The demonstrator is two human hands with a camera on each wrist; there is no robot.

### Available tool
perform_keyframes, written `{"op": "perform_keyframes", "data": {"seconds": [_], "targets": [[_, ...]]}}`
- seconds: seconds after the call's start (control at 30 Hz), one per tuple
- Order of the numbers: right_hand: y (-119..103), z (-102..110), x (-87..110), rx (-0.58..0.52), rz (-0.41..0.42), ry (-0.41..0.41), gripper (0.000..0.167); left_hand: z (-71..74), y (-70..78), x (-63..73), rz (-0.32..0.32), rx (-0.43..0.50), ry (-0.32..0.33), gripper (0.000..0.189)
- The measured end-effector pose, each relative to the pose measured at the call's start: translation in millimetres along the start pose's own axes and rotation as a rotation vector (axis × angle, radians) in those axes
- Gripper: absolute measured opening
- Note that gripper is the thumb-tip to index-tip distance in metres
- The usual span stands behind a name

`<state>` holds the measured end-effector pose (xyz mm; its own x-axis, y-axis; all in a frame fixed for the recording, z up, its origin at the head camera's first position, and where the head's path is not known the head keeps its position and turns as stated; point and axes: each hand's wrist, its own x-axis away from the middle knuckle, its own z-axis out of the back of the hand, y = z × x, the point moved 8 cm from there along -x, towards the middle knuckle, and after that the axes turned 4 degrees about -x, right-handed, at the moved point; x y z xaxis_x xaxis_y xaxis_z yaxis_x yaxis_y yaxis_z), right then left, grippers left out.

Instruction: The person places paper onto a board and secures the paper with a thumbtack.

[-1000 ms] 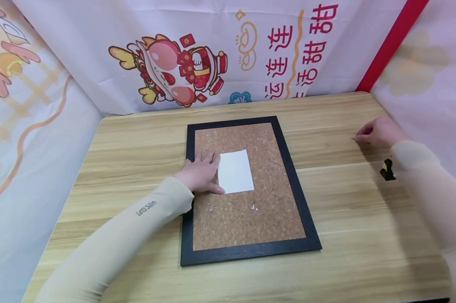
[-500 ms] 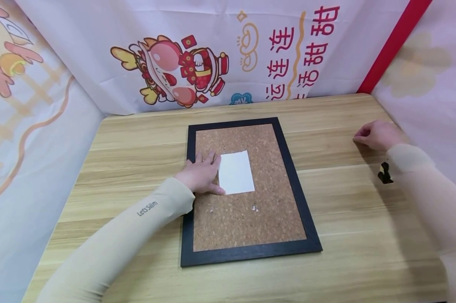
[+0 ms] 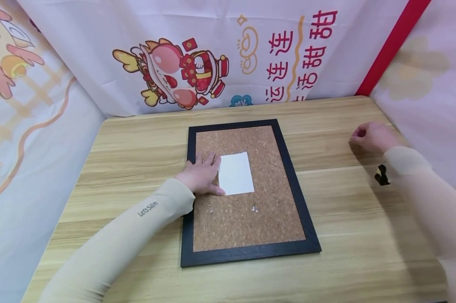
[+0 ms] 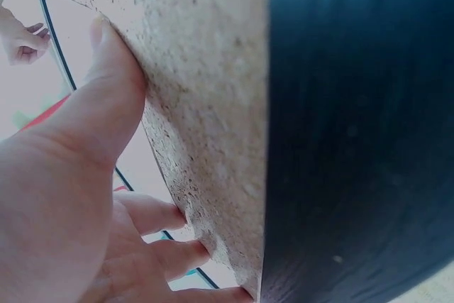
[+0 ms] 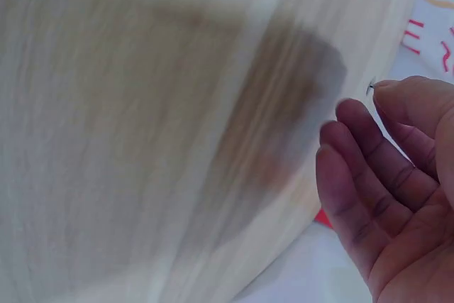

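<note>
The board [image 3: 250, 227] is rough, speckled, matt cork; its black frame [image 3: 250, 253] looks smooth with a slight sheen. The paper [image 3: 236, 173] is plain and matt. The table [image 3: 345, 210] has a smooth wood-grain finish, the curtain [image 3: 243, 90] is lightly creased cloth, the left sleeve [image 3: 125, 235] smooth matt fabric

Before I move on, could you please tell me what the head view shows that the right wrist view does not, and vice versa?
Only the head view shows the board, the paper on it and the left hand, which rests at the paper's edge. Only the right wrist view clearly shows the pin-like piece pinched in the right hand, and that hand's palm. Both show the right hand, the table and the printed cloth.
</note>
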<state>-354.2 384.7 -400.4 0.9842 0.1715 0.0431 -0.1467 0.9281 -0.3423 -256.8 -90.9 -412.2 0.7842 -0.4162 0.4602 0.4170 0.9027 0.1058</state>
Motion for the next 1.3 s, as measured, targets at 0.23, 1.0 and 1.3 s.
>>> {"op": "perform_keyframes", "data": {"seconds": [0.23, 1.0, 1.3], "targets": [[-27.2, 12.2, 3.4, -0.028, 0.05, 0.097, 0.015, -0.3, -1.8, -1.3, 0.0, 0.001, 0.007, 0.111], [-110.5, 6.8, 11.0, -0.329, 0.048, 0.076, 0.014, -2.2, -2.2, -1.0, -0.004, -0.014, 0.017, 0.11], [-170.1, -11.7, 16.7, -0.55, 0.088, -0.026, 0.023, -1.2, -1.7, 0.1, -0.005, -0.015, 0.013, 0.11]]}}
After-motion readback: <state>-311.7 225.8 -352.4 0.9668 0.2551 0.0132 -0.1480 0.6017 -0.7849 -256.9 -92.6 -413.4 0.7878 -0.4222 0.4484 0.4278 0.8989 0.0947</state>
